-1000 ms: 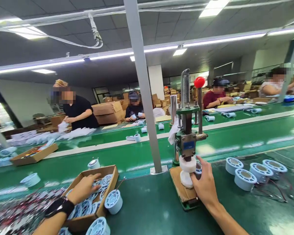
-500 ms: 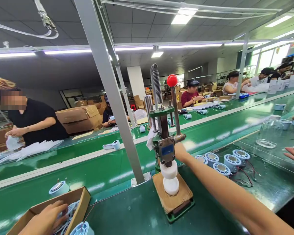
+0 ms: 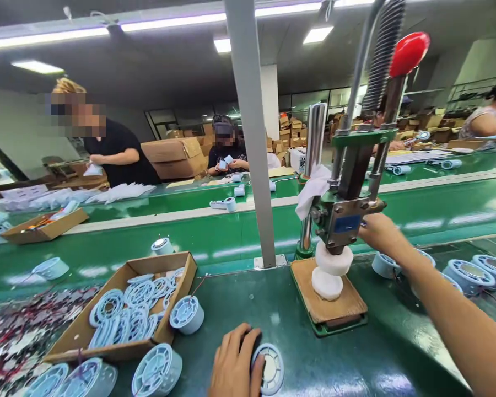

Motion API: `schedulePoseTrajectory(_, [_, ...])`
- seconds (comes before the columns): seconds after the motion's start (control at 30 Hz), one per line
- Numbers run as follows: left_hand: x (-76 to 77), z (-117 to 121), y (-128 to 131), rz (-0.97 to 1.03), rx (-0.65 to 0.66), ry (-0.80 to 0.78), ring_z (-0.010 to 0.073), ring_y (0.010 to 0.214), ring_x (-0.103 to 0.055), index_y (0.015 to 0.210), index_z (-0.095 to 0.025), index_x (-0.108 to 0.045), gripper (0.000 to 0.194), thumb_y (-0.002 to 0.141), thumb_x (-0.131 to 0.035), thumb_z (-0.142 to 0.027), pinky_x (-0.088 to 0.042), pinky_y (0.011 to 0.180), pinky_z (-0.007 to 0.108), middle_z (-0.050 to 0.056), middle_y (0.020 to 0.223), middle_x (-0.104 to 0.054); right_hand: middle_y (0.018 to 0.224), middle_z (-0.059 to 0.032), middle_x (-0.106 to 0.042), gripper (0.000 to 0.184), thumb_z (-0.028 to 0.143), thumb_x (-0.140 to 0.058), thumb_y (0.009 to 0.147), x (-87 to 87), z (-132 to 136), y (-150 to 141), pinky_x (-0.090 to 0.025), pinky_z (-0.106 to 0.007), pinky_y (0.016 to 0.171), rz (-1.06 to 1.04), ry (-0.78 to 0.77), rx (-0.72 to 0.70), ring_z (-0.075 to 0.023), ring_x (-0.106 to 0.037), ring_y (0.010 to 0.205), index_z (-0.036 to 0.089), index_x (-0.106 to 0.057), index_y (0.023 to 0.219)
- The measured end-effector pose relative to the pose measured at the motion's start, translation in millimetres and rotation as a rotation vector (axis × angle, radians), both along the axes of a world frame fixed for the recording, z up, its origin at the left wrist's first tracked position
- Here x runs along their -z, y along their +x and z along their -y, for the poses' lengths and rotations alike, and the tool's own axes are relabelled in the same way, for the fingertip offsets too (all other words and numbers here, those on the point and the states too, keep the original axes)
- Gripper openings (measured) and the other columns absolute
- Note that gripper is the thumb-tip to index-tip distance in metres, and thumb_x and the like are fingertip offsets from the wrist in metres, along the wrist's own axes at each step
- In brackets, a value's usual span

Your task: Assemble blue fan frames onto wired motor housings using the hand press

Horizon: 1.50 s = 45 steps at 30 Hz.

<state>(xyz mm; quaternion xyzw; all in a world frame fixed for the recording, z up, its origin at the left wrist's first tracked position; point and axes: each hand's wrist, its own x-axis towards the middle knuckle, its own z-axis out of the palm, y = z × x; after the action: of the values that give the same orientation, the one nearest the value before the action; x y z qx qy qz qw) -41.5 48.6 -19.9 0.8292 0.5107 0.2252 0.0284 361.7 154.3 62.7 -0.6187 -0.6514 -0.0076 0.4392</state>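
Note:
My left hand (image 3: 236, 361) is low on the bench with its fingers and thumb closed on the edge of a light blue spoked ring (image 3: 278, 368), which has a pale disc in its middle. My right hand (image 3: 376, 230) reaches behind the head of a hand press (image 3: 347, 220); its fingers are hidden there. The press has a red lever knob (image 3: 409, 54). Its upper white round pad (image 3: 334, 259) hangs just over a lower white pad (image 3: 326, 284) on a cardboard-topped base (image 3: 343, 311).
A cardboard box (image 3: 186, 275) of light blue rings stands left, with blue round housings (image 3: 157, 370) beside it. More housings (image 3: 468, 275) are at right. Wired parts (image 3: 20, 331) lie far left. A metal post (image 3: 254, 138) rises before the green conveyor (image 3: 215, 242). Co-workers sit and stand beyond.
My left hand has come out of the box and moved right onto the bench with a light blue ring. The view has turned left; my right hand stays behind the press.

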Motion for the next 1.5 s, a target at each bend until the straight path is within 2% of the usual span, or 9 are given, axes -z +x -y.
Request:
schedulePoseTrajectory(0.13, [5.9,7,-8,0.045,0.094,-0.030,0.0284,0.117,-0.057,0.127,-0.029,-0.059,0.039,0.089,-0.057,-0.038,-0.054,0.094,0.044,0.007,0.129,-0.063,0.120,-0.0075,-0.062,0.041,0.044,-0.059,0.084,23.0,115,-3,-0.057,-0.033,0.084,0.161,-0.026,-0.181,-0.0250,-0.063,0.108,0.027,-0.061,0.120])
schedulePoseTrajectory(0.27, [-7.9,13,-9,-0.058,0.209,-0.090,0.0318,0.124,-0.053,0.140,-0.034,-0.045,0.067,0.077,-0.065,-0.023,-0.051,0.097,0.052,0.001,0.141,-0.055,0.125,-0.0044,-0.060,0.042,0.014,-0.062,0.075,39.8,172,-87,-0.055,-0.018,0.085,0.244,-0.147,-0.597,-0.0167,-0.066,0.106,0.029,-0.067,0.113])
schedulePoseTrajectory(0.37, [-12.7,16,-7,-0.056,0.183,-0.105,0.0294,0.125,-0.053,0.139,-0.033,-0.047,0.063,0.079,-0.061,-0.019,-0.050,0.100,0.050,0.001,0.138,-0.058,0.135,-0.0038,-0.052,0.049,0.003,-0.048,0.067,49.6,168,-138,-0.051,-0.023,0.096,0.103,-0.234,-0.671,-0.0167,-0.059,0.118,0.028,-0.070,0.103])
schedulePoseTrajectory(0.47, [-9.9,16,-8,0.066,0.066,-0.097,0.0275,0.120,-0.059,0.134,-0.026,-0.053,0.052,0.084,-0.062,-0.031,-0.053,0.097,0.043,0.006,0.131,-0.063,0.147,-0.0083,-0.038,0.056,0.009,-0.052,0.071,70.7,159,-156,-0.045,-0.034,0.105,-0.065,-0.178,-0.549,-0.0223,-0.045,0.133,0.025,-0.059,0.125])
schedulePoseTrajectory(0.6, [-6.2,23,0,0.310,-0.113,-0.126,0.0248,0.112,-0.065,0.137,-0.024,-0.047,0.051,0.089,-0.055,-0.041,-0.056,0.093,0.038,0.007,0.126,-0.066,0.135,-0.0120,-0.051,0.070,0.019,-0.063,0.076,104.1,160,-169,-0.048,-0.031,0.103,-0.153,-0.127,-0.365,-0.0227,-0.054,0.124,0.020,-0.038,0.141])
schedulePoseTrajectory(0.7, [-10.8,34,15,0.394,-0.030,-0.105,0.0232,0.110,-0.066,0.143,-0.026,-0.038,0.060,0.088,-0.056,-0.042,-0.056,0.092,0.033,0.006,0.127,-0.066,0.134,-0.0077,-0.054,0.079,0.017,-0.064,0.075,116.8,161,-187,-0.048,-0.025,0.101,-0.117,-0.119,-0.429,-0.0197,-0.057,0.120,0.022,-0.030,0.146])
schedulePoseTrajectory(0.97, [-26.5,39,32,0.181,0.194,0.003,0.0240,0.113,-0.063,0.146,-0.025,-0.034,0.079,0.074,-0.067,-0.017,-0.055,0.094,0.033,0.007,0.130,-0.063,0.143,-0.0068,-0.046,0.082,0.008,-0.047,0.075,128.5,166,-208,-0.047,-0.025,0.103,-0.153,-0.129,-0.427,-0.0181,-0.052,0.127,0.021,-0.021,0.152])
schedulePoseTrajectory(1.23, [-13.1,46,37,0.356,0.036,-0.047,0.0260,0.108,-0.066,0.135,-0.024,-0.049,0.059,0.078,-0.063,-0.030,-0.055,0.092,0.035,0.008,0.121,-0.067,0.140,-0.0089,-0.049,0.086,0.016,-0.053,0.079,125.8,163,-202,-0.048,-0.027,0.102,-0.193,-0.141,-0.515,-0.0207,-0.054,0.125,0.018,-0.011,0.154])
schedulePoseTrajectory(1.5, [-1.6,46,34,0.516,0.115,-0.179,0.0270,0.119,-0.058,0.144,-0.027,-0.034,0.065,0.086,-0.059,-0.042,-0.048,0.101,0.039,0.010,0.131,-0.060,0.143,-0.0085,-0.045,0.085,0.018,-0.050,0.084,120.3,162,-199,-0.048,-0.027,0.101,-0.108,-0.093,-0.535,-0.0193,-0.051,0.127,0.018,-0.004,0.155])
